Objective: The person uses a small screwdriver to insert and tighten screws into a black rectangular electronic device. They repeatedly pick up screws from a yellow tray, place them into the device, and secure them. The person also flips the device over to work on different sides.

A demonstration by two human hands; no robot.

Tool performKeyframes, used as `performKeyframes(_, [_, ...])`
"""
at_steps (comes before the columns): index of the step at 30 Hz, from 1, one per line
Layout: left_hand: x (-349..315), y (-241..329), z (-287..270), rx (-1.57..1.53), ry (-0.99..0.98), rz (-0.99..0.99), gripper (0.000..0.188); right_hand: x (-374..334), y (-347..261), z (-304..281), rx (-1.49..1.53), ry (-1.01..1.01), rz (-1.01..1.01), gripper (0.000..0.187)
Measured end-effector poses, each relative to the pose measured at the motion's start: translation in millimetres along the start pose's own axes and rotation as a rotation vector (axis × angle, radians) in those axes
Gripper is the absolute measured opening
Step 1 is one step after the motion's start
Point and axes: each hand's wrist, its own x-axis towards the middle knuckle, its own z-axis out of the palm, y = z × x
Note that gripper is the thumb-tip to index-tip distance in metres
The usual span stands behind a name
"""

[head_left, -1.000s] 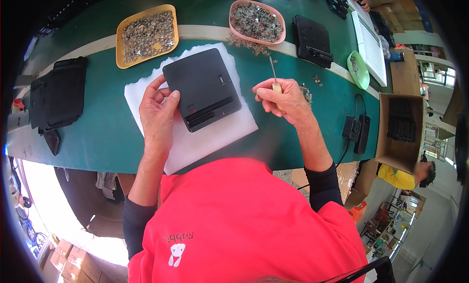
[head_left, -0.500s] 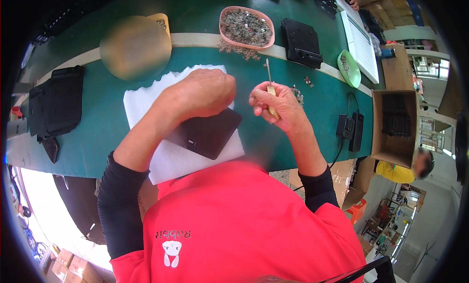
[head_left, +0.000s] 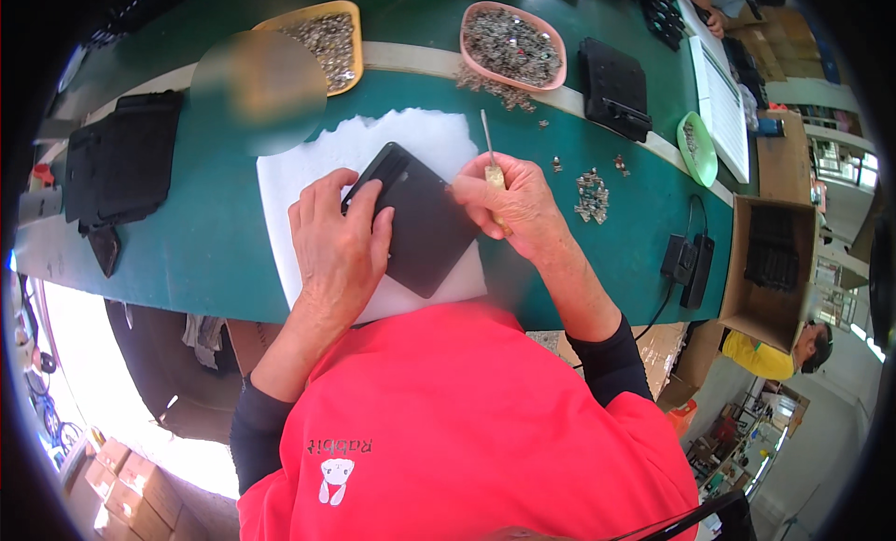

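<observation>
Right-hand grip (head_left: 509, 200): closed around a slim tool with a yellowish handle and thin metal shaft (head_left: 495, 176), shaft pointing away from the body. Left-hand grip (head_left: 338, 242): fingers laid over a flat black rectangular panel (head_left: 431, 225); whether clamped, cannot tell. Panel lies askew on a white, ragged-edged sheet (head_left: 285, 191) atop the green bench (head_left: 219, 261). Small metallic pieces (head_left: 592, 197) sit loose right of it.

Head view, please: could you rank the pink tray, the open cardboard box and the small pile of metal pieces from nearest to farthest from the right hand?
1. Small pile of metal pieces, just right of the right hand.
2. Pink tray, beyond the hand.
3. Open cardboard box, far right.
</observation>
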Motion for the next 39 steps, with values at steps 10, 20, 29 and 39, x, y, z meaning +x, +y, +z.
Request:
performKeyframes(10, [3, -13, 16, -0.12, 0.006, -0.137, 0.044, 13, 6, 35, -0.687, 0.107, -0.331, 0.018])
performKeyframes(20, [3, -18, 19, -0.143, -0.02, -0.164, 0.046, 47, 6, 44, -0.703, 0.237, -0.406, 0.021])
performKeyframes(29, [2, -22, 20, -0.166, -0.017, -0.156, 0.046, 45, -14, 49, -1.101, 0.179, -0.448, 0.022])
performKeyframes(39, [4, -21, 19, -0.197, -0.013, -0.162, 0.046, 52, 3, 34, -0.861, 0.223, -0.42, 0.02])
